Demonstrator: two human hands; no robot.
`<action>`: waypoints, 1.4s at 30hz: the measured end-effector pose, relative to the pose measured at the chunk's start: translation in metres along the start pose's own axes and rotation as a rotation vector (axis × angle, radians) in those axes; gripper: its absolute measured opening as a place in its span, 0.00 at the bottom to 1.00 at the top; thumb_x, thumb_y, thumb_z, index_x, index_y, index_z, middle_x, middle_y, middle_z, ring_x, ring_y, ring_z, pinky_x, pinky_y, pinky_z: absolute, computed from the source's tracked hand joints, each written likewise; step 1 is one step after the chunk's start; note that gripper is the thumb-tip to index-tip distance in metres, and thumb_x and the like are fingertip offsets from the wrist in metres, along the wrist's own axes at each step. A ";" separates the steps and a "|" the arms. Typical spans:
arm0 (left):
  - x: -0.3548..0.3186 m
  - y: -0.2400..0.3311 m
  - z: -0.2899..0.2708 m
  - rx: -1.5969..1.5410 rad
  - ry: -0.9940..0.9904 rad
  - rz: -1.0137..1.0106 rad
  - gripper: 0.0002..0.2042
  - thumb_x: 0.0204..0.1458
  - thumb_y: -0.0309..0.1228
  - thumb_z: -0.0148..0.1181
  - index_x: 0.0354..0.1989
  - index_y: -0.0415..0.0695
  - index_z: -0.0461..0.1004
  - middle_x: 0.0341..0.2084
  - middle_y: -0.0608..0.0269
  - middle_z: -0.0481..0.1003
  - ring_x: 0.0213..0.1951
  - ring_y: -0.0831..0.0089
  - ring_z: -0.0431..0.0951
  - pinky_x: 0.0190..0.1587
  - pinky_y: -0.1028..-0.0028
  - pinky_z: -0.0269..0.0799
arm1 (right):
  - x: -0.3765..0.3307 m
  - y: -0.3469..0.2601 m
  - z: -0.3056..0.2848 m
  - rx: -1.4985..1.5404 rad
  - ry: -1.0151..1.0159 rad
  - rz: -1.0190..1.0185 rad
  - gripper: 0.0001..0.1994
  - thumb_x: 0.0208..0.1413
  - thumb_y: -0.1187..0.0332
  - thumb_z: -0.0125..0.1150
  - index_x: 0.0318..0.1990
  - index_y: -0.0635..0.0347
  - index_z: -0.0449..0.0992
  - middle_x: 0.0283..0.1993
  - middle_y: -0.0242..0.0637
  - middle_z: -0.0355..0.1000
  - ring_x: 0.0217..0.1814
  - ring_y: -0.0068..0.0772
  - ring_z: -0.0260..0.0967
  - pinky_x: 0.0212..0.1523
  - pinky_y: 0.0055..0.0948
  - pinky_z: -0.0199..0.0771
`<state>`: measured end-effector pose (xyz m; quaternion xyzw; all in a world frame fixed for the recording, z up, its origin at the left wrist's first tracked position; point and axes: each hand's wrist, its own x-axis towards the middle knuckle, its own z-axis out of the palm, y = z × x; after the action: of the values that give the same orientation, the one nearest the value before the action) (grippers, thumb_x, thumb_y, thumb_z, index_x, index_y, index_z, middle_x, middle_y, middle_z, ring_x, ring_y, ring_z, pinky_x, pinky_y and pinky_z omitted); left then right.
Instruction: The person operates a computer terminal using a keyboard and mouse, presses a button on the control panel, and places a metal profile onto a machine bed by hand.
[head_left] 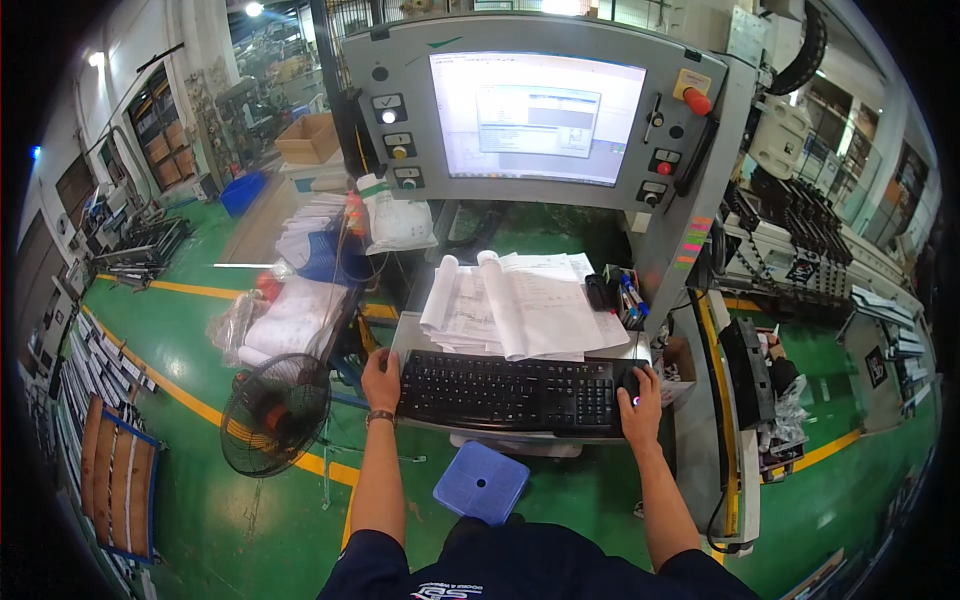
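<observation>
Two hands: left hand [381,379] fingers flat beside keyboard [508,390], right hand [640,400] cupping mouse [630,381].

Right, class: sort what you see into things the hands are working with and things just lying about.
In use:
left hand at the keyboard edge
right hand on a mouse
screen

Lying about:
open papers
floor fan
blue stool
cardboard box
</observation>
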<state>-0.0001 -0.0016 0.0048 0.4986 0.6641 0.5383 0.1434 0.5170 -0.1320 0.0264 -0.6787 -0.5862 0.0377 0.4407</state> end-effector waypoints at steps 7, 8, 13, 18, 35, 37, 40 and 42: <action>-0.002 0.007 0.002 -0.023 -0.020 -0.023 0.17 0.67 0.37 0.68 0.53 0.35 0.82 0.45 0.48 0.87 0.48 0.57 0.88 0.54 0.63 0.81 | 0.000 0.002 -0.003 -0.040 -0.010 -0.012 0.26 0.65 0.65 0.69 0.69 0.60 0.73 0.77 0.54 0.62 0.77 0.63 0.63 0.74 0.51 0.68; -0.002 0.006 0.001 -0.014 -0.014 -0.022 0.17 0.67 0.37 0.68 0.53 0.35 0.82 0.45 0.47 0.87 0.48 0.57 0.88 0.54 0.63 0.81 | 0.000 0.001 -0.002 -0.019 -0.005 0.000 0.27 0.64 0.66 0.69 0.69 0.60 0.73 0.77 0.54 0.62 0.77 0.63 0.63 0.74 0.51 0.68; -0.001 0.002 0.001 -0.017 -0.010 -0.021 0.17 0.67 0.37 0.68 0.53 0.35 0.83 0.45 0.47 0.87 0.49 0.57 0.88 0.55 0.62 0.80 | 0.001 -0.001 -0.001 -0.010 -0.009 0.020 0.28 0.62 0.66 0.71 0.69 0.60 0.73 0.77 0.54 0.62 0.77 0.63 0.63 0.74 0.51 0.68; 0.001 0.001 0.000 -0.008 -0.007 -0.011 0.17 0.67 0.37 0.67 0.54 0.35 0.83 0.46 0.47 0.87 0.49 0.55 0.88 0.55 0.62 0.80 | -0.002 0.003 -0.001 0.016 0.010 -0.013 0.29 0.60 0.68 0.70 0.69 0.62 0.73 0.76 0.54 0.64 0.76 0.62 0.64 0.74 0.50 0.68; -0.002 0.005 0.003 -0.027 -0.017 -0.023 0.16 0.67 0.37 0.67 0.53 0.36 0.83 0.45 0.48 0.87 0.48 0.56 0.88 0.54 0.62 0.80 | -0.002 0.000 -0.004 -0.067 0.037 0.003 0.30 0.58 0.67 0.72 0.69 0.62 0.73 0.76 0.54 0.64 0.74 0.63 0.65 0.73 0.53 0.67; -0.001 0.003 0.002 -0.036 -0.012 -0.018 0.16 0.67 0.37 0.67 0.53 0.36 0.83 0.45 0.48 0.87 0.48 0.57 0.88 0.54 0.62 0.80 | -0.001 -0.002 -0.004 -0.070 0.040 0.005 0.30 0.58 0.66 0.72 0.69 0.61 0.73 0.76 0.54 0.64 0.74 0.63 0.65 0.73 0.53 0.67; 0.000 0.000 0.000 -0.028 -0.002 -0.006 0.15 0.67 0.37 0.67 0.52 0.36 0.83 0.44 0.49 0.87 0.47 0.58 0.88 0.53 0.62 0.80 | -0.001 -0.002 -0.002 -0.073 0.037 0.002 0.31 0.58 0.66 0.72 0.69 0.61 0.73 0.77 0.54 0.63 0.75 0.63 0.64 0.73 0.53 0.67; -0.001 0.001 0.000 -0.015 0.002 0.003 0.15 0.67 0.37 0.67 0.52 0.36 0.83 0.44 0.49 0.87 0.47 0.58 0.88 0.53 0.62 0.81 | -0.001 -0.001 -0.002 -0.082 0.025 -0.008 0.31 0.58 0.66 0.72 0.69 0.61 0.73 0.76 0.54 0.63 0.75 0.64 0.64 0.73 0.53 0.67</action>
<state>0.0007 -0.0022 0.0052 0.4978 0.6597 0.5438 0.1455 0.5170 -0.1340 0.0281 -0.6943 -0.5844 0.0034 0.4201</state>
